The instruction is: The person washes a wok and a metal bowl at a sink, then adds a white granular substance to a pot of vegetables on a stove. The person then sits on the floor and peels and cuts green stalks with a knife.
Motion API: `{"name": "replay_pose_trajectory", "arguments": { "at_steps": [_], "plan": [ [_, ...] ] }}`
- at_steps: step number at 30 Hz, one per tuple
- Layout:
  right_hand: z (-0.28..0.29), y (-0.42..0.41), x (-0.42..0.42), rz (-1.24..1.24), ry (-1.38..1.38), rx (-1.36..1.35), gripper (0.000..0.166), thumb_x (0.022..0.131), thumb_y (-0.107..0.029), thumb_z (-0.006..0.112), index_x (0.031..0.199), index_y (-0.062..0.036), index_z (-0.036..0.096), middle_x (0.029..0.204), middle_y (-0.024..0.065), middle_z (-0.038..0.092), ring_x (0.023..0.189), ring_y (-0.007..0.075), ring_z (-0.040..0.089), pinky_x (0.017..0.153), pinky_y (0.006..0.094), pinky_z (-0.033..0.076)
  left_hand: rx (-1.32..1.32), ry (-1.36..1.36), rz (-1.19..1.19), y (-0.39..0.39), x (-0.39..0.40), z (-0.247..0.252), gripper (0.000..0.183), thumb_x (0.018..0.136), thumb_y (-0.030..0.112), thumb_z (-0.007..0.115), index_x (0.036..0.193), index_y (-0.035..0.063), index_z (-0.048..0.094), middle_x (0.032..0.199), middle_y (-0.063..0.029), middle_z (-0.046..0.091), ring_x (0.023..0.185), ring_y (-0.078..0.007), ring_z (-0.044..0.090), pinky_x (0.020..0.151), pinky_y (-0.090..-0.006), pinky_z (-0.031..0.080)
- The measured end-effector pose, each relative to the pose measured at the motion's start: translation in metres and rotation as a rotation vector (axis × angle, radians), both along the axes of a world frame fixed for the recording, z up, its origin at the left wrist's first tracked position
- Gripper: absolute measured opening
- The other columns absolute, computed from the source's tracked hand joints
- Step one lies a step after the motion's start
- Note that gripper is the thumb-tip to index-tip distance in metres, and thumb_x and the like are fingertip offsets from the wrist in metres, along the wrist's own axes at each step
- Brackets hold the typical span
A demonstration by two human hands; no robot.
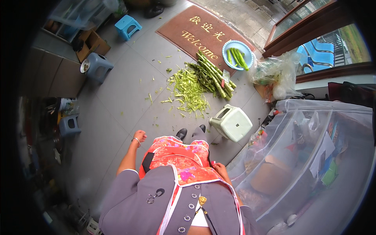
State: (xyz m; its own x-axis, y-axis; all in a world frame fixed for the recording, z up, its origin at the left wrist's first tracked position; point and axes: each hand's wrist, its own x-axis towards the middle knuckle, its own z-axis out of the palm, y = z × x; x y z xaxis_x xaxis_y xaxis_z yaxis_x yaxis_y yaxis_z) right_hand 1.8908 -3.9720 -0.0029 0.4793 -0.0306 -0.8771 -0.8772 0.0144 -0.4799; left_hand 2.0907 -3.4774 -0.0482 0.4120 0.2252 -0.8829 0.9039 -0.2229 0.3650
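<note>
My left hand (140,135) hangs beside a red floral apron (182,155), fingers curled, and whether it holds anything cannot be seen. At the apron's other edge is my right hand (219,169), with a small red and white item at its fingers; its grip is unclear. Green stalks (216,75) lie on the floor ahead beside a heap of pale green peelings (189,91). A small blade-like tool with a red handle (223,83) rests on the stalks. Peeled stalks (238,57) lie in a light blue basin (250,55).
A pale green plastic stool (235,124) stands in front, right of my feet. A brown doormat (182,26) lies by the doorway. Blue (128,27) and grey (98,67) stools stand left. Plastic bags (276,73) and a mesh-covered rack (282,164) are at the right.
</note>
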Motion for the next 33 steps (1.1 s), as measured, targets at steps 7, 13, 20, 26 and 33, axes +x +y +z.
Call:
{"name": "replay_pose_trajectory", "arguments": {
  "at_steps": [7, 13, 20, 26, 33],
  "plan": [
    [0.014, -0.08, 0.079, -0.013, 0.069, -0.074, 0.019, 0.081, -0.017, 0.045, 0.093, -0.0052, 0.054, 0.065, 0.0052, 0.057, 0.052, 0.0109, 0.054, 0.046, 0.0232, 0.044, -0.117, -0.024, 0.075, -0.06, -0.006, 0.039, 0.018, 0.078, 0.022, 0.05, 0.09, 0.0091, 0.052, 0.073, -0.0039, 0.058, 0.063, -0.0117, 0.054, 0.056, -0.0255, 0.047],
    [0.012, -0.074, 0.117, -0.002, 0.026, -0.053, 0.02, 0.083, -0.019, 0.045, 0.096, -0.0054, 0.053, 0.068, 0.0059, 0.057, 0.054, 0.0126, 0.055, 0.049, 0.0243, 0.045, -0.089, -0.083, 0.084, -0.054, 0.029, 0.016, 0.017, 0.078, 0.022, 0.049, 0.09, 0.0095, 0.052, 0.073, -0.0034, 0.058, 0.064, -0.0103, 0.054, 0.055, -0.0243, 0.046],
    [-0.002, -0.047, 0.117, 0.164, 0.034, -0.093, 0.019, 0.082, -0.018, 0.046, 0.094, -0.0052, 0.054, 0.068, 0.0052, 0.058, 0.055, 0.0115, 0.055, 0.05, 0.0233, 0.045, -0.051, -0.051, 0.088, -0.012, 0.007, 0.006, 0.014, 0.078, 0.02, 0.049, 0.087, 0.0095, 0.052, 0.071, -0.0029, 0.058, 0.06, -0.01, 0.053, 0.051, -0.023, 0.045],
    [-0.004, -0.05, 0.141, 0.282, 0.031, -0.158, 0.019, 0.082, -0.018, 0.045, 0.094, -0.0051, 0.054, 0.068, 0.0052, 0.058, 0.055, 0.0119, 0.055, 0.05, 0.0237, 0.045, -0.023, -0.042, 0.253, 0.006, -0.031, -0.003, 0.015, 0.077, 0.02, 0.051, 0.086, 0.0093, 0.052, 0.068, -0.0036, 0.058, 0.055, -0.0106, 0.054, 0.048, -0.0232, 0.046],
    [-0.003, -0.055, 0.168, 0.173, -0.077, -0.074, 0.02, 0.082, -0.017, 0.046, 0.094, -0.0049, 0.054, 0.069, 0.0057, 0.059, 0.056, 0.0122, 0.056, 0.05, 0.0239, 0.045, -0.059, 0.023, 0.273, -0.016, -0.043, -0.02, 0.016, 0.077, 0.022, 0.051, 0.088, 0.0097, 0.052, 0.07, -0.0035, 0.058, 0.057, -0.0103, 0.054, 0.049, -0.0233, 0.046]
  ]
}}
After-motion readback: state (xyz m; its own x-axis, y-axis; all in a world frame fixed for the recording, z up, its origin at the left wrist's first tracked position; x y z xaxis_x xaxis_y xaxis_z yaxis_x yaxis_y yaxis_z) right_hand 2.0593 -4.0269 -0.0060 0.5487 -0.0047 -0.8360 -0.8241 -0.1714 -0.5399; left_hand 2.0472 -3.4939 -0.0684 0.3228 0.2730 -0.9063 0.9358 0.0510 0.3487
